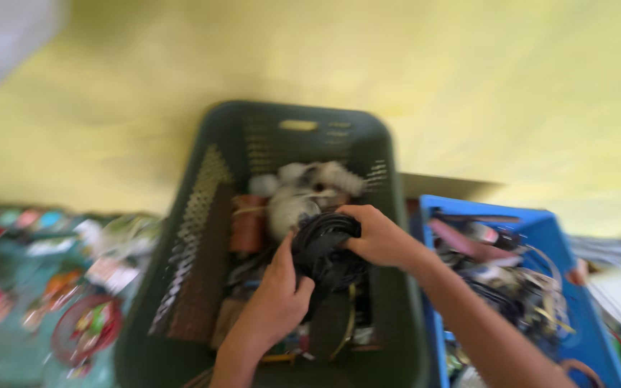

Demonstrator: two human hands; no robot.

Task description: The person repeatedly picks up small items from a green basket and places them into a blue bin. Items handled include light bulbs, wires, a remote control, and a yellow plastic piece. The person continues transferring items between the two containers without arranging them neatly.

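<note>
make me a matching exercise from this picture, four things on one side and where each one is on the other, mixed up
Things:
1. bundle of black cable
2. dark green basket
3. blue crate
4. red ring-shaped thing

Places:
A. far right, full of tangled odds and ends
B. gripped between the left hand and the right hand
C. lower left, among blurred colourful items
D. centre of the view, in front of the yellow wall

Pairs: 1-B, 2-D, 3-A, 4-C
</note>
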